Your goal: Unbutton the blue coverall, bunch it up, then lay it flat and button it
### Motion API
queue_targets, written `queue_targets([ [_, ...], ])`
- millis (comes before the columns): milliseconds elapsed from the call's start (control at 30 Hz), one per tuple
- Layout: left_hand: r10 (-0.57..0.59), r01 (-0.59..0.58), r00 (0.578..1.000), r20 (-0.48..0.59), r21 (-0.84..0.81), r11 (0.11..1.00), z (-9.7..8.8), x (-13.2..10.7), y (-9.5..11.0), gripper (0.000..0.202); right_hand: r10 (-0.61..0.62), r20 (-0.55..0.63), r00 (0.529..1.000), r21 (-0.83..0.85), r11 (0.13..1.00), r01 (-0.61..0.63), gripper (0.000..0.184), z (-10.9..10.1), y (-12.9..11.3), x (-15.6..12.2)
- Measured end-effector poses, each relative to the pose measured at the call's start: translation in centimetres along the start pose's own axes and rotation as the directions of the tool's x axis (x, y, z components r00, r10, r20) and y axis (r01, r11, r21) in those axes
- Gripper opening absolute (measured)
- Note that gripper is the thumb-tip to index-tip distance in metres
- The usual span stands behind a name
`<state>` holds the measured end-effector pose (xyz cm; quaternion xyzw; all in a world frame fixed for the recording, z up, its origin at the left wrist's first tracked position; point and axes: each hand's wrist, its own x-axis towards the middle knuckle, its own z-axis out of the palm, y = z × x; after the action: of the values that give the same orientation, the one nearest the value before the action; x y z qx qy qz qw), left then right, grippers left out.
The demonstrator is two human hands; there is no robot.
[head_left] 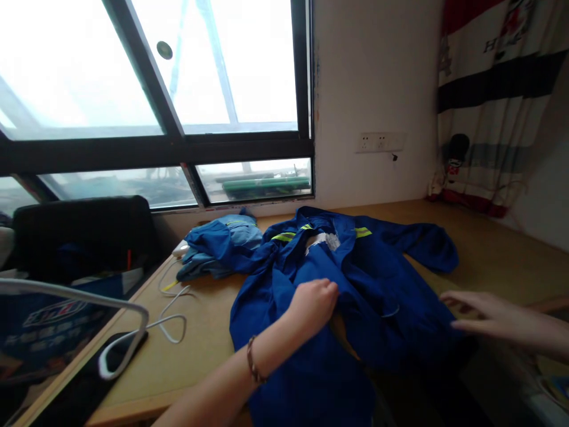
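Observation:
A blue work jacket [377,284] with yellow reflective strips lies spread on the wooden table [208,332], its collar toward the window. My left hand [313,305] is closed on the jacket's front edge near the middle, fingers curled into the cloth. My right hand [480,314] lies flat with fingers stretched out on the jacket's right side, close to the table's edge. A bead bracelet sits on my left wrist.
A second bundle of blue clothing [222,246] lies at the back left of the table. A white cable [171,308] loops beside it. A black chair [84,237] stands at left, a bent white tube [106,326] in front. Patterned curtain [493,101] hangs at right.

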<state>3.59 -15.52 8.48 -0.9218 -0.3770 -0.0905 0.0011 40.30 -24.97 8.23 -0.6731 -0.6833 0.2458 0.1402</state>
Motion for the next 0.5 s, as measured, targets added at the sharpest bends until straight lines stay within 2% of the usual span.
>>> queue_targets([
  [100,0.064,-0.062,0.986,0.153,-0.016,0.998,2.1,-1.9,3.8,0.020,-0.045,-0.049,0.998,-0.055,0.998,0.042,0.067,3.4,-2.8,2.5],
  [133,0.076,-0.076,0.980,0.181,-0.007,0.997,3.2,-2.1,4.3,0.018,-0.091,-0.048,0.995,-0.091,0.992,0.087,0.074,4.8,-3.5,3.1],
  [200,0.038,-0.044,0.986,0.163,0.030,0.999,5.0,-2.0,4.5,0.018,-0.186,-0.005,0.983,-0.163,0.970,0.183,0.082,7.7,-4.3,4.2],
  [267,-0.072,0.065,0.992,0.104,0.068,0.996,6.3,-1.5,3.6,0.023,-0.186,0.023,0.982,-0.239,0.953,0.186,0.077,10.1,-4.3,5.6],
  [333,-0.203,0.197,0.978,0.044,0.112,0.974,6.8,-0.8,2.1,0.027,-0.100,-0.019,0.995,-0.317,0.944,0.089,0.065,11.4,-3.8,7.4],
  [433,-0.375,0.383,0.924,-0.079,0.169,0.908,6.6,0.3,-0.5,0.028,0.069,-0.177,0.982,-0.369,0.920,-0.131,0.056,11.4,-2.5,11.0],
  [500,-0.448,0.462,0.887,-0.112,0.182,0.868,6.4,0.8,-2.1,0.027,0.136,-0.255,0.957,-0.361,0.905,-0.225,0.054,10.7,-1.6,13.3],
])
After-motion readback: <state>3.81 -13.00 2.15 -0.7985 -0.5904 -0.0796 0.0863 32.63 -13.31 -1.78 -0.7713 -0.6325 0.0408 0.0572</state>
